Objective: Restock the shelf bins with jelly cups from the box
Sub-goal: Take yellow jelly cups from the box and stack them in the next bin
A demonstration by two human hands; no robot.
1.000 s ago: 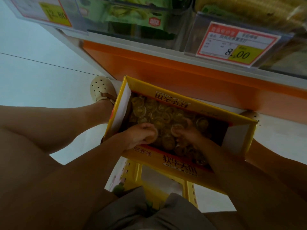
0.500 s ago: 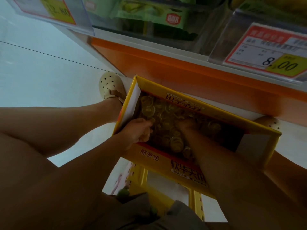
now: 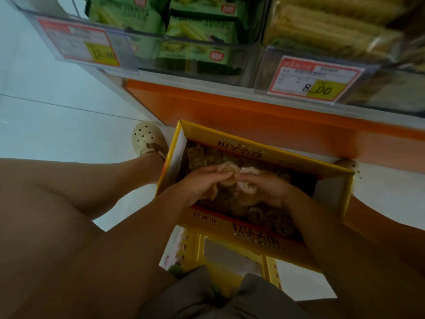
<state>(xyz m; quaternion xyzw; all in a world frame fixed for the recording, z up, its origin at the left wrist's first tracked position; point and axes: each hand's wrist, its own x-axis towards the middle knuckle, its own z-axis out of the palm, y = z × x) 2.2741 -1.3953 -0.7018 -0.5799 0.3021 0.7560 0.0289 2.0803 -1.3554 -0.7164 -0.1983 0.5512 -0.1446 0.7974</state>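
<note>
An open yellow cardboard box [image 3: 257, 155] sits on a yellow stool below me, filled with several small amber jelly cups [image 3: 255, 214]. Both my hands are inside the box. My left hand [image 3: 202, 185] and my right hand [image 3: 264, 187] cup a heap of jelly cups [image 3: 230, 176] between them, fingers curled round the pile, fingertips nearly meeting. The shelf bins stand above the box behind clear fronts; the left bin [image 3: 188, 38] holds green packets, the right bin [image 3: 322, 26] holds pale yellow packs.
An orange shelf base [image 3: 230, 111] runs just behind the box. Price tags reading 12.80 [image 3: 80, 44] and 8.00 [image 3: 315, 77] hang on the bin fronts. My bare legs flank the box, with a cream clog [image 3: 147, 139] at its left. The yellow stool [image 3: 195, 247] holds up the box.
Both hands have come together in the box's middle and lifted a heap of cups. The view has tilted up, showing more of the shelf bins.
</note>
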